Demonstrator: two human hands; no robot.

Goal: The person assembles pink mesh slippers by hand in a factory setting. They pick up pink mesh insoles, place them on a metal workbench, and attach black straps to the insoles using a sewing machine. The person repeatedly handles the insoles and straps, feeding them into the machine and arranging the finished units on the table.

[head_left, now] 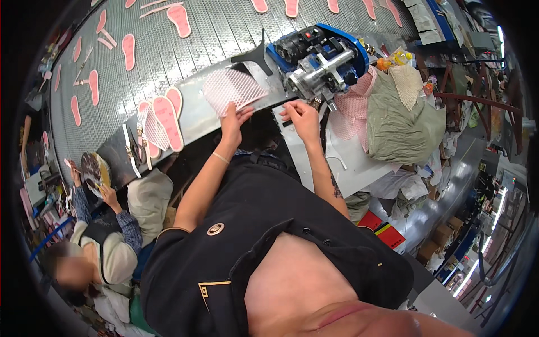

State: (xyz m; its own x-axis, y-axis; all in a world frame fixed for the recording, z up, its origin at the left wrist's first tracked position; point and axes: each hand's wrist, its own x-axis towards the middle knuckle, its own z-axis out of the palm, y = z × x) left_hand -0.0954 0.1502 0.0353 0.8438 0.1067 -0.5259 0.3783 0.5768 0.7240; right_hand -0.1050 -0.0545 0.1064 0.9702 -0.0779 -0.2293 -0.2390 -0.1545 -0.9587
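Observation:
A pale pink mesh sheet (227,89) lies across the metal edge of the work surface, in front of me. My left hand (232,124) grips its near edge, the thumb over it and the other fingers at its underside. To the right, my right hand (303,117) hovers by the small table, its fingers bent in and pressed together; whether anything tiny is between them is hidden. Just beyond that hand stands a blue and silver sewing machine head (317,64). Left of the mesh sheet, several pink insoles (168,121) are stacked with a mesh piece.
A wide ribbed conveyor belt (151,62) carries more pink insoles and straps. At right, grey-green cloth (401,121) and pink mesh (351,121) pile up by a bottle of orange drink (394,60). A co-worker (106,241) sits at the lower left.

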